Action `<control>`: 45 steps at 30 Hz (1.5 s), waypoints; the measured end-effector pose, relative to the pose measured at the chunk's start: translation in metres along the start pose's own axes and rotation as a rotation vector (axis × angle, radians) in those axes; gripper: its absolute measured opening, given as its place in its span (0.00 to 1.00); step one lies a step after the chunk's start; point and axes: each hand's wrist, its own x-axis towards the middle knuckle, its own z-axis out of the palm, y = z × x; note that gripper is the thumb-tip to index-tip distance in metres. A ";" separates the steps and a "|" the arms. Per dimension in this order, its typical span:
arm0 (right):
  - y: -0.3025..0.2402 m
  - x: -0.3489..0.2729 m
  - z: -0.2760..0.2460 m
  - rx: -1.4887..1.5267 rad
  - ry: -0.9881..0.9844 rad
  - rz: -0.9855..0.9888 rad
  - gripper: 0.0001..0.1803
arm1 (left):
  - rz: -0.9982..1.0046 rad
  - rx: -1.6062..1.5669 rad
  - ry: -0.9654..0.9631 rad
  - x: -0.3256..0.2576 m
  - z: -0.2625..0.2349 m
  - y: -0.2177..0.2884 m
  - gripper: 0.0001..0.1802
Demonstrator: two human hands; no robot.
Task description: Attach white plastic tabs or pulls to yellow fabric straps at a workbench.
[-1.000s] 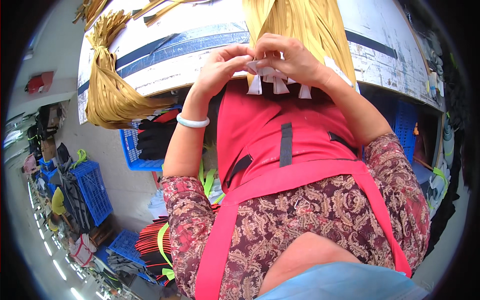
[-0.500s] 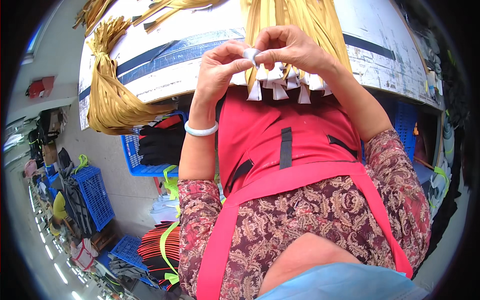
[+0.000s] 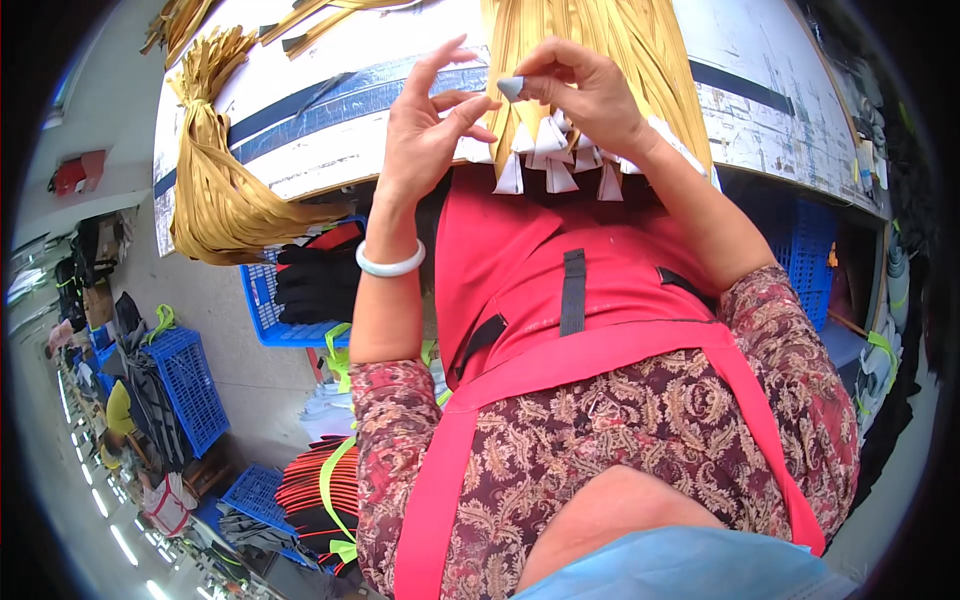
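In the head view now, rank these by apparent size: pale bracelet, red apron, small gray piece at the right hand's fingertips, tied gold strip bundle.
1. Red apron
2. Tied gold strip bundle
3. Pale bracelet
4. Small gray piece, partly hidden by the right hand

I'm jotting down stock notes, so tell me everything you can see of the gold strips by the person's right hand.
The gold strips look like flat, slightly shiny fabric, lying lengthwise in a loose layer on the white table. They run from the picture's top edge toward the person; several end in flared white tips hanging past the near edge. The right hand is over them, its fingers pinching a small pale piece; contact with the strips is unclear.
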 end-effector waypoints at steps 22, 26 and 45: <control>-0.003 -0.016 -0.035 -0.153 0.062 0.147 0.12 | 0.285 0.541 0.638 0.000 -0.092 0.015 0.11; -0.004 -0.030 -0.006 -0.296 -0.137 0.279 0.09 | 0.346 1.200 -0.337 -0.036 -0.025 -0.023 0.21; -0.016 0.014 0.024 -0.304 -0.404 0.119 0.13 | 0.140 0.356 -0.161 -0.015 -0.038 0.001 0.05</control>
